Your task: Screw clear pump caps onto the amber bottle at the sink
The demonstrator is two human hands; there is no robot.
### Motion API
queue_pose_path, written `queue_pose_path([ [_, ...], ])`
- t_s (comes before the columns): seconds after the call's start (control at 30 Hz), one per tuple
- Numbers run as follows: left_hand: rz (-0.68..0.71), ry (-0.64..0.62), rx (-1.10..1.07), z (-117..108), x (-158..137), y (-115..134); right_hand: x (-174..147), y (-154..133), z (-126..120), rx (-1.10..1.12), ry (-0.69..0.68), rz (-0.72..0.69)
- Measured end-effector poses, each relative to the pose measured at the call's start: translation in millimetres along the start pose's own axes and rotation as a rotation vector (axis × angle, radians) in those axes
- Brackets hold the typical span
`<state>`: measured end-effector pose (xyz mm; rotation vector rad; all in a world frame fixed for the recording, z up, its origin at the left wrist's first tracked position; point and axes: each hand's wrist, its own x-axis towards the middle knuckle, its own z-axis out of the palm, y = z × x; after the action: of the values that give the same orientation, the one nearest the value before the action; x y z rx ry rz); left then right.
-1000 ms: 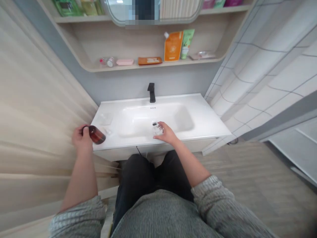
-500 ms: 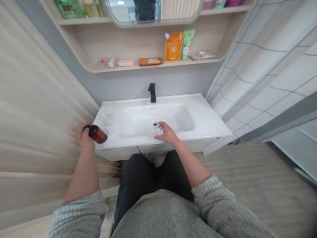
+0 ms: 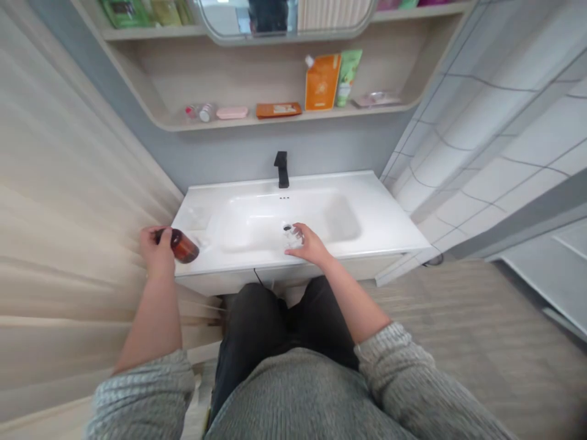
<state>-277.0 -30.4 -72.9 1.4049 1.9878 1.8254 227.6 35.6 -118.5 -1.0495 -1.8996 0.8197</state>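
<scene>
Standing before the white sink, the person kept both hands at its front edge. The left hand was closed around a brown bottle, tilted over the left corner. The right hand was wrapped around a small clear container beside the basin.

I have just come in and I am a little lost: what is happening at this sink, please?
A person stands at a white sink with a black tap. The left hand holds a brown bottle, tilted on its side over the left front corner of the counter. The right hand grips a small clear container at the front edge of the basin. No water runs. Packets and tubes sit on the shelf above.
</scene>
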Motion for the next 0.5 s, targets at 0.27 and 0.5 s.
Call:
queue_pose_path([
  [0.27,-0.021,0.088,-0.233,3.8,-2.7,12.2,0.2,-0.6,0.0,-0.014,-0.01,0.01],
  [0.5,-0.033,0.141,-0.043,1.0,-1.0,6.6,0.2,-0.8,-1.6,-0.005,-0.016,0.023],
])
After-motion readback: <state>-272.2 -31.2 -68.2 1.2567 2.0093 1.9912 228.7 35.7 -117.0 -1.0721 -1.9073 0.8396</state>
